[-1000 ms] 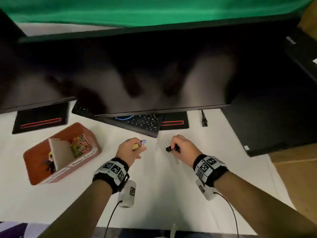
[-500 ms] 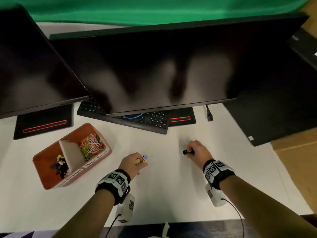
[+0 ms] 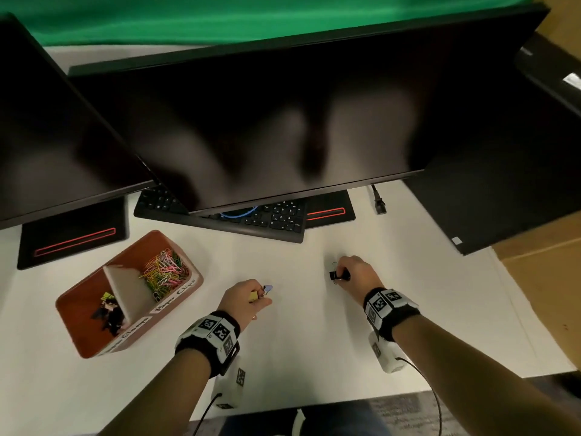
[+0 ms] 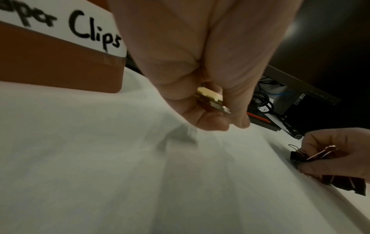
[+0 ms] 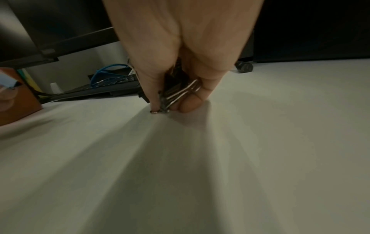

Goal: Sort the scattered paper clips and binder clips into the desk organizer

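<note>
Binder clips [image 3: 339, 275] fill the right hand [image 3: 356, 273], whose fingers are curled tight round a bunch of black ones with silver wire handles; in the right wrist view the fingertips [image 5: 188, 106] press down onto the white desk [image 3: 314, 335] with the wire loops jutting between them. From the left wrist view, one black clip pokes out past the thumb of that hand and another hangs below its fingers, close to the desk.

The left hand [image 3: 243, 298] is also clenched, its fingers and thumb closed on a small yellow binder clip [image 4: 209, 96] (a bluish piece shows at the fingertips in the head view, too small to name). This hand hangs just above the desk, well apart from the right one.

Left of both hands sits the desk organizer [image 3: 176, 305], a brown box split by a slanted white divider [image 3: 124, 289]. Its far compartment holds a heap of coloured paper clips [image 3: 165, 272], and a white label [image 4: 60, 23] on that side reads "Clips" in handwriting. The near compartment holds a few dark binder clips [image 3: 108, 311], one with yellow on it.

Behind, a black keyboard [image 3: 267, 221] lies partly under a dark monitor [image 3: 267, 121], with a second monitor [image 3: 47, 136] to the left.
</note>
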Tool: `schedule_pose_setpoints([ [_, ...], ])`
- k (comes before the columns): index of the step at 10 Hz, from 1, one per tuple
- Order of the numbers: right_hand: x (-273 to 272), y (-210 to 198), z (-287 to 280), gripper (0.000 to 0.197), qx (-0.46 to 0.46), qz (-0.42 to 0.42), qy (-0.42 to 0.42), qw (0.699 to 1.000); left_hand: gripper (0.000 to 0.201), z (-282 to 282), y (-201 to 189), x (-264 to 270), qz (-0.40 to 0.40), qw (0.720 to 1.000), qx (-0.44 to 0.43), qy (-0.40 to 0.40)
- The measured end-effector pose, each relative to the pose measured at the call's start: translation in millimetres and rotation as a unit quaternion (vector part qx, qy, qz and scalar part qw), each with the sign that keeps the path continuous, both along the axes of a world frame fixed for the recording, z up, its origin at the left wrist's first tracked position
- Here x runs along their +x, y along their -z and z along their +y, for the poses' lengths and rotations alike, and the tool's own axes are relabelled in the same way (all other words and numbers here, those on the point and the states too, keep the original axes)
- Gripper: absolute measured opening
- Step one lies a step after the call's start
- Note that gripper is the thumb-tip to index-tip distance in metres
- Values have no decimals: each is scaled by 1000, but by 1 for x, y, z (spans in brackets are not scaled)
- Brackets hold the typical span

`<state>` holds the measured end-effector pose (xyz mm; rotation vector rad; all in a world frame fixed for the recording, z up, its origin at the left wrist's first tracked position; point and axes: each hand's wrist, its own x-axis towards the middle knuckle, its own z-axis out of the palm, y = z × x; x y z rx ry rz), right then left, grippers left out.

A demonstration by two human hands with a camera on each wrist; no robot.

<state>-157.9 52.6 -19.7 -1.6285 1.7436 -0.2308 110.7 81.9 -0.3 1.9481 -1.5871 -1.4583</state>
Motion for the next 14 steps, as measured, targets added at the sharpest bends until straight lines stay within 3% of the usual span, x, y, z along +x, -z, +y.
schedule_pose_setpoints([
  [4,33,-4,-8,25,8,-9,-53,999,21,6,-4,25,-30,999,-17,-28],
  [6,55,-10,-8,30,36,-75,-33,996,23,9,-21,42,-21,999,-35,-23],
  [8,124,-42,-12,31,21,-169,-68,983,24,20,-63,91,-53,994,-80,-52],
  [10,245,-91,-18,31,1,-236,-190,953,17,40,-94,178,-148,968,-92,-179],
  [11,312,-104,-15,36,-30,-236,-233,943,26,42,-90,209,-83,952,-54,-289],
  [12,366,-109,-9,21,-17,-215,-231,949,60,37,-92,220,106,908,40,-403],
  [13,396,-106,-4,21,28,-214,-204,955,71,32,-95,224,185,885,46,-425],
  [14,401,-104,-2,29,83,-226,-179,954,61,36,-103,228,144,909,23,-392],
])
